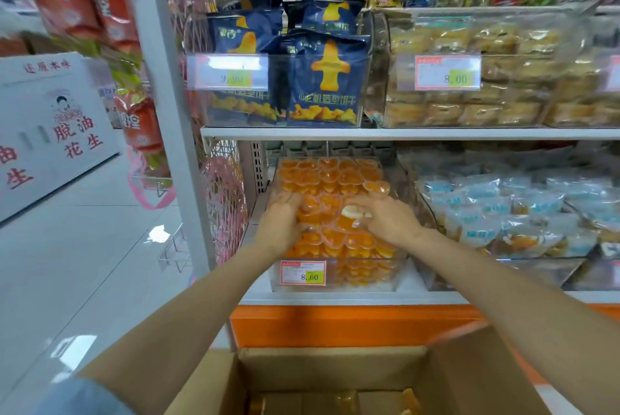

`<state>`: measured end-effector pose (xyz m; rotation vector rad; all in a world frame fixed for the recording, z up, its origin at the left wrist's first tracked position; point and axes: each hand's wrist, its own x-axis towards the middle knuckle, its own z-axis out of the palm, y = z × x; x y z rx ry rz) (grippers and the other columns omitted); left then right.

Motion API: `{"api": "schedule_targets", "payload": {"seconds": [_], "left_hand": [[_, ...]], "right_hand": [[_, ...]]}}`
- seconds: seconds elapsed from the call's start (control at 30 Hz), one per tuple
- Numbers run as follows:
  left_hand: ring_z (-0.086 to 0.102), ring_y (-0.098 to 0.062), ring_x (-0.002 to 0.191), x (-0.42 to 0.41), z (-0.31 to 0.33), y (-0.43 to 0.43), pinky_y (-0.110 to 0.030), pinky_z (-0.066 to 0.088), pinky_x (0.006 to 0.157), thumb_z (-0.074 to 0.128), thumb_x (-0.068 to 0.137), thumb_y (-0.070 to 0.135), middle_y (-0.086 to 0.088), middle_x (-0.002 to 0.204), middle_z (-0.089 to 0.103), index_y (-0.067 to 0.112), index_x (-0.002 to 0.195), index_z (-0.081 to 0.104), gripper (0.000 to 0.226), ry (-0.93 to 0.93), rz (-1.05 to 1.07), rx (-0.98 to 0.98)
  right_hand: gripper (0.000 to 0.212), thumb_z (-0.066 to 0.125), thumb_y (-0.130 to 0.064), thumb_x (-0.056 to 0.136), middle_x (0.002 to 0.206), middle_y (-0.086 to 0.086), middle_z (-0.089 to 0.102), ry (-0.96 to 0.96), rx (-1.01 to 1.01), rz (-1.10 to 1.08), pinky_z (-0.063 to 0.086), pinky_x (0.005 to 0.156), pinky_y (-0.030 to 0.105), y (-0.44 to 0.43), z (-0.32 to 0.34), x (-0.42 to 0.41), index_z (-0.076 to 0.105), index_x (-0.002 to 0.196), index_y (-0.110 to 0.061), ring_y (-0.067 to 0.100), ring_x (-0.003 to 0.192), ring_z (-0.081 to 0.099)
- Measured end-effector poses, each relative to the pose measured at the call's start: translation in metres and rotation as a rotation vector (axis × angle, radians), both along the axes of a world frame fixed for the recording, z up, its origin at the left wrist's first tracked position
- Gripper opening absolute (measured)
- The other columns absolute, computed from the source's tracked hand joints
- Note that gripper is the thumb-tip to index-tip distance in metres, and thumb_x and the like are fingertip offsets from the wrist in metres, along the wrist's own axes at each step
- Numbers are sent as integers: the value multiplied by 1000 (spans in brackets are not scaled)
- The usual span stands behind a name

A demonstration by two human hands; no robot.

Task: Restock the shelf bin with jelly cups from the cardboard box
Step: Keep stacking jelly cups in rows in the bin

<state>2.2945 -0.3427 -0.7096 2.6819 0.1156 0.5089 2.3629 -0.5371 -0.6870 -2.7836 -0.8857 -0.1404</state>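
Cardboard box (332, 366) is sitting open nearest, flaps spread. Beyond, shelf bin (369, 284) is brimming w/ jelly cups (335, 176) above its rim, little room under upper shelf (402, 133). Left hand (280, 227) is resting on them, grip unclear; right hand (385, 218), apart, is pinching one cup (354, 212).

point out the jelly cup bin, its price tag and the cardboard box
jelly cup bin (364, 277), head view, on its clear front wall
price tag (303, 272), head view, on the tag's middle
cardboard box (332, 369), head view, on its inner far wall
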Motion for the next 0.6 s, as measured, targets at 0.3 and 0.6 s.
{"api": "schedule_targets", "payload": {"seconds": [0.3, 0.6], "left_hand": [[51, -12, 77, 1, 13, 13, -23, 42, 63, 71, 81, 16, 3, 101, 54, 10, 105, 55, 30, 169, -133, -129], [59, -23, 96, 44, 27, -1, -36, 49, 79, 75, 77, 30, -2, 121, 54, 16, 112, 52, 45, 10, -22, -97]], "right_hand": [[51, 54, -43, 91, 143, -10, 43, -132, -27, 16, 47, 90, 34, -10, -13, -2, 37, 139, -40, 19, 117, 55], [44, 56, -31, 92, 136, -13, 45, -47, 147, 88, 45, 89, 28, -18, -11, -3, 46, 134, -37, 11, 117, 52]]}}
